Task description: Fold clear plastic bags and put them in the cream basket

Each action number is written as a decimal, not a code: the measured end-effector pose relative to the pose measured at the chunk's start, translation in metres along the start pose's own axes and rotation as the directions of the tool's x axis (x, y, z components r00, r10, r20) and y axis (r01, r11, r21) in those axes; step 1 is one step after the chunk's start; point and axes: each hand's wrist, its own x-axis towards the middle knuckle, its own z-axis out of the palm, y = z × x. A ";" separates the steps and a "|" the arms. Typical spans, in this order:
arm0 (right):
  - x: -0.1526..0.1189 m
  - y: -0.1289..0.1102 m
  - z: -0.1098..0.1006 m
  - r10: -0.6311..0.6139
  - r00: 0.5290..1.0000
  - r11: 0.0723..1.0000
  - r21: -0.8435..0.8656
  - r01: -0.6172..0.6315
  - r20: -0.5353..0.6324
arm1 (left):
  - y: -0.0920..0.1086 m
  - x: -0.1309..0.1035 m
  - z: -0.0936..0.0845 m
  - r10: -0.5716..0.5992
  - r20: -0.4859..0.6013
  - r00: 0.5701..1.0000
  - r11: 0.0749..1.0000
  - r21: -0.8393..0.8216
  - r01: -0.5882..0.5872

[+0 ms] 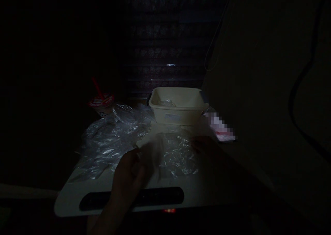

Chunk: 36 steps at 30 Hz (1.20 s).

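Lying in near darkness, a white, round-cornered tabletop is seen from the head camera, backed by a dark, patterned, horizontally banded covering and flanked on the right by a dim wall. The far middle is occupied by a cream rectangular plastic tub; the left side is covered by a heap of crinkled clear plastic, behind which a cup with a red lid and straw is partly hidden. A pixelated pink-and-white item is seen right of the tub. Between the hands, a flat clear plastic piece is laid. The left hand is half curled beside blurred film; whether it is gripped cannot be told. The right hand is shadowed at the piece's right edge, its opening and hold unreadable. White surface is left showing towards the near edge, where a long black slot is partly crossed by the left arm.
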 end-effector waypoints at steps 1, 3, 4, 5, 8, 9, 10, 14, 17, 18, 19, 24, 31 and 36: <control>0.003 0.000 -0.002 -0.003 0.999 1.000 0.007 0.002 0.045 | 0.002 0.001 0.003 0.129 0.019 0.991 0.990 0.047 -0.130; 0.009 -0.001 -0.004 -0.011 0.991 1.000 0.018 0.008 0.130 | 0.008 0.004 0.013 0.373 0.173 0.911 0.920 0.058 -0.388; 0.011 -0.001 -0.005 -0.014 0.991 1.000 0.008 0.013 0.134 | 0.011 0.004 0.019 0.455 0.260 0.852 0.877 0.039 -0.480; 0.013 -0.001 -0.005 -0.016 0.995 1.000 -0.021 0.018 0.098 | 0.013 0.004 0.026 0.482 0.334 0.810 0.853 0.030 -0.520; 0.009 0.000 -0.002 -0.034 0.992 0.980 -0.196 0.009 -0.123 | 0.016 -0.005 0.045 0.418 0.426 0.803 0.848 0.134 -0.513; 0.005 0.001 0.001 -0.042 0.987 0.966 -0.260 0.001 -0.154 | 0.016 -0.009 0.050 0.393 0.425 0.816 0.845 0.183 -0.502; 0.001 0.002 0.003 -0.048 0.988 0.948 -0.318 -0.001 -0.146 | 0.016 -0.014 0.055 0.375 0.416 0.829 0.840 0.226 -0.493; -0.022 0.005 0.015 -0.237 0.969 0.835 -0.523 0.170 -0.063 | 0.023 -0.032 0.063 0.321 0.382 0.867 0.823 0.341 -0.455; -0.040 0.005 0.027 -0.460 0.888 0.716 -0.601 0.355 -0.024 | 0.036 -0.041 0.062 0.244 0.361 0.900 0.827 0.407 -0.388; -0.047 0.004 0.032 -0.499 0.866 0.693 -0.592 0.412 0.018 | 0.041 -0.043 0.061 0.225 0.361 0.905 0.832 0.412 -0.371; -0.054 0.003 0.037 -0.529 0.845 0.674 -0.566 0.475 0.079 | 0.045 -0.045 0.059 0.202 0.366 0.909 0.841 0.410 -0.352; -0.073 0.003 0.054 -0.514 0.810 0.601 -0.555 0.575 0.284 | 0.046 -0.051 0.052 0.188 0.399 0.898 0.875 0.347 -0.338; -0.031 0.027 0.018 -0.447 0.894 0.486 -0.829 0.277 0.037 | 0.031 -0.069 0.055 0.406 0.329 0.853 0.793 0.338 -0.508; -0.040 0.019 0.017 -0.461 0.887 0.609 -0.735 0.298 -0.022 | 0.038 -0.074 0.064 0.384 0.357 0.852 0.798 0.336 -0.500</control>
